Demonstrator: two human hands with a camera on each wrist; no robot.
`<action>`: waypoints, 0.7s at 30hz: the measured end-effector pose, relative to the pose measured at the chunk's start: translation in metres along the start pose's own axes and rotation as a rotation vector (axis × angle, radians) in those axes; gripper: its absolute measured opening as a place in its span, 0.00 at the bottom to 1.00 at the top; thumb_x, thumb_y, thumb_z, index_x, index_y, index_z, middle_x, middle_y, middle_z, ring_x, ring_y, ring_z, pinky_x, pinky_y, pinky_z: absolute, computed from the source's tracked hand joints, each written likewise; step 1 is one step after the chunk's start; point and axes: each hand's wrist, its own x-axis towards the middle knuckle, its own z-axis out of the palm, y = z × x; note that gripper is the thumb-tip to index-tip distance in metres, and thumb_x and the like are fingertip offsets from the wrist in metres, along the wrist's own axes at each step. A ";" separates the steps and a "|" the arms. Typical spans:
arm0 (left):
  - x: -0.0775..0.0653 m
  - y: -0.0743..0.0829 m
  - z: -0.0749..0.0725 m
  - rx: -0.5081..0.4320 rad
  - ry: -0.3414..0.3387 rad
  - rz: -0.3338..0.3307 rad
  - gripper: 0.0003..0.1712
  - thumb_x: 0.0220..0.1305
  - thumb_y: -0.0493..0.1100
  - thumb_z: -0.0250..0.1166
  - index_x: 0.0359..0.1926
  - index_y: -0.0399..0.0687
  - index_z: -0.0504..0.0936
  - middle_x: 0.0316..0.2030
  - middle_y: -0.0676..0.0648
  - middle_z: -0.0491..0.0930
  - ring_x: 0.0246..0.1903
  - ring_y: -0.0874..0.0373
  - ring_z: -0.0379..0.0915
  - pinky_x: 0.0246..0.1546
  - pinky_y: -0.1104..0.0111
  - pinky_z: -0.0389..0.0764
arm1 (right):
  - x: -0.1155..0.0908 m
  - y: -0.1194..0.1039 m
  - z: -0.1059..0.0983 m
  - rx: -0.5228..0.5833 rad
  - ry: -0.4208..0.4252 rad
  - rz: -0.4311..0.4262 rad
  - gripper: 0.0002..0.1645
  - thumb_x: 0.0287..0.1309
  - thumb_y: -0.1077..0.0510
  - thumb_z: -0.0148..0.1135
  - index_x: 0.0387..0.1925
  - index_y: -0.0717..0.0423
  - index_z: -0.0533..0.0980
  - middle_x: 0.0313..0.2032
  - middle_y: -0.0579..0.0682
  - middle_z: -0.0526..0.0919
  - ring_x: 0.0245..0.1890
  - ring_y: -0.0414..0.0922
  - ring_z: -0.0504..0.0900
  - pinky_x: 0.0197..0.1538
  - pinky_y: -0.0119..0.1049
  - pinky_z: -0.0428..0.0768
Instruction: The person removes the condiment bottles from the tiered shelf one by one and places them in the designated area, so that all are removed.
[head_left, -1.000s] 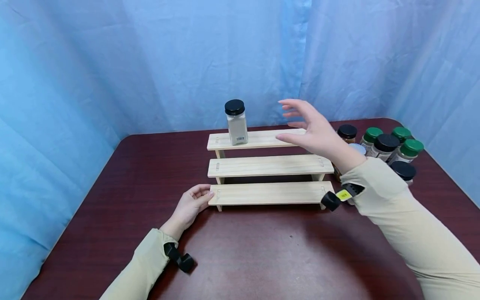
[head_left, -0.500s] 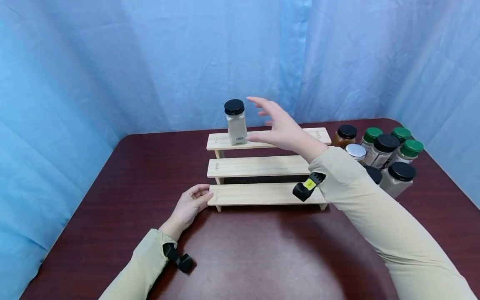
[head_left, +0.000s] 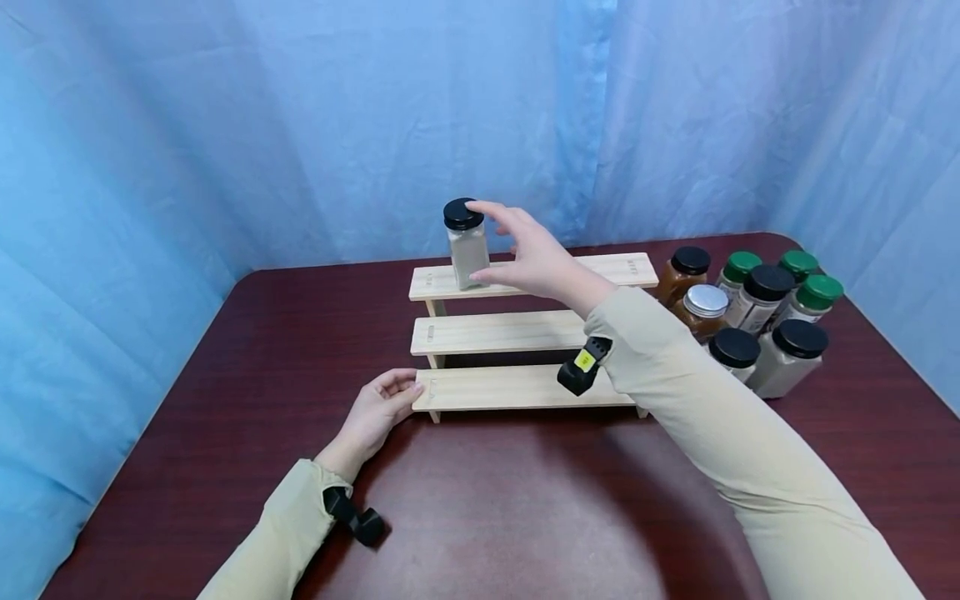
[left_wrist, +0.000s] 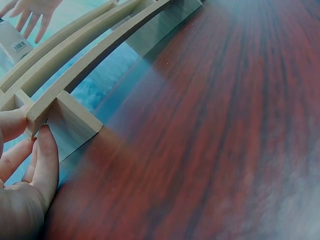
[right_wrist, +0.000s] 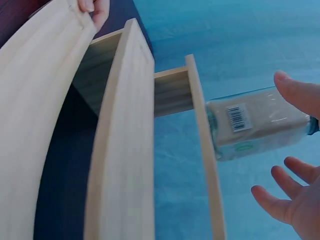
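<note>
A three-tier wooden shelf (head_left: 517, 387) stands on the dark red table. My left hand (head_left: 378, 412) pinches the left end of its lowest board between thumb and fingers, as the left wrist view confirms on the board's corner (left_wrist: 37, 112). On the left part of the top tier stands a spice jar (head_left: 467, 257), upright, with a black lid and pale contents. My right hand (head_left: 536, 258) is at the jar's right side, fingers spread and thumb low in front. In the right wrist view a gap shows between the fingers (right_wrist: 285, 200) and the jar (right_wrist: 270, 117), whose barcode label is visible.
Several spice jars crowd the table right of the shelf: brown ones with a black lid (head_left: 678, 283) and a silver lid (head_left: 705, 308), others with green lids (head_left: 817, 292) or black lids (head_left: 787, 358). Blue curtains (head_left: 337, 125) hang behind the table.
My right hand has moved left across the top tier, from the shelf's right side to the black-lidded jar. The left hand keeps its hold on the lowest board.
</note>
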 end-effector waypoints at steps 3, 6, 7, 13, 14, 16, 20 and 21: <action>-0.001 0.000 0.000 0.004 -0.002 -0.003 0.18 0.65 0.29 0.56 0.55 0.30 0.68 0.31 0.55 0.74 0.30 0.68 0.75 0.34 0.78 0.78 | 0.001 0.003 0.005 0.012 0.014 0.000 0.51 0.52 0.53 0.70 0.71 0.34 0.51 0.66 0.53 0.59 0.64 0.49 0.63 0.61 0.48 0.70; -0.001 -0.001 -0.001 0.004 -0.003 -0.002 0.17 0.65 0.30 0.56 0.54 0.30 0.69 0.31 0.55 0.74 0.31 0.68 0.75 0.34 0.77 0.78 | 0.002 0.006 0.011 0.038 0.032 -0.017 0.51 0.53 0.56 0.69 0.71 0.34 0.50 0.66 0.55 0.59 0.64 0.52 0.65 0.58 0.49 0.73; -0.001 -0.001 -0.001 0.003 -0.005 0.000 0.16 0.65 0.30 0.56 0.54 0.30 0.69 0.31 0.55 0.74 0.31 0.68 0.75 0.34 0.78 0.78 | 0.002 0.007 0.013 0.044 0.039 -0.023 0.51 0.53 0.57 0.69 0.71 0.35 0.49 0.66 0.56 0.59 0.64 0.53 0.66 0.56 0.49 0.74; -0.001 -0.001 -0.001 -0.005 -0.005 -0.001 0.16 0.65 0.30 0.56 0.53 0.32 0.70 0.31 0.55 0.74 0.30 0.68 0.75 0.34 0.77 0.78 | 0.006 0.011 0.023 0.061 0.089 -0.041 0.49 0.56 0.61 0.65 0.71 0.37 0.48 0.67 0.59 0.59 0.63 0.56 0.68 0.55 0.49 0.75; -0.001 -0.001 -0.001 -0.005 -0.005 -0.003 0.16 0.65 0.30 0.56 0.53 0.32 0.70 0.31 0.55 0.75 0.31 0.68 0.75 0.34 0.77 0.78 | 0.006 0.012 0.024 0.061 0.097 -0.046 0.49 0.57 0.61 0.65 0.70 0.37 0.48 0.67 0.59 0.59 0.63 0.56 0.68 0.56 0.50 0.75; -0.001 -0.001 -0.001 -0.006 -0.003 -0.007 0.16 0.65 0.30 0.56 0.53 0.32 0.69 0.31 0.55 0.75 0.31 0.68 0.75 0.34 0.77 0.78 | 0.007 0.013 0.026 0.061 0.113 -0.060 0.48 0.58 0.62 0.64 0.70 0.38 0.48 0.67 0.59 0.60 0.64 0.56 0.68 0.58 0.52 0.73; 0.000 -0.001 -0.001 0.000 -0.001 -0.011 0.17 0.65 0.30 0.56 0.54 0.30 0.69 0.31 0.56 0.74 0.31 0.68 0.75 0.34 0.77 0.78 | 0.009 0.016 0.030 0.066 0.137 -0.079 0.47 0.58 0.63 0.63 0.70 0.39 0.48 0.67 0.59 0.61 0.63 0.55 0.69 0.58 0.50 0.73; 0.000 -0.001 -0.001 0.002 -0.001 -0.012 0.18 0.65 0.30 0.56 0.55 0.30 0.68 0.31 0.56 0.74 0.31 0.68 0.75 0.34 0.77 0.78 | 0.009 0.016 0.030 0.068 0.141 -0.082 0.46 0.58 0.63 0.63 0.70 0.39 0.48 0.66 0.59 0.61 0.63 0.55 0.69 0.58 0.50 0.73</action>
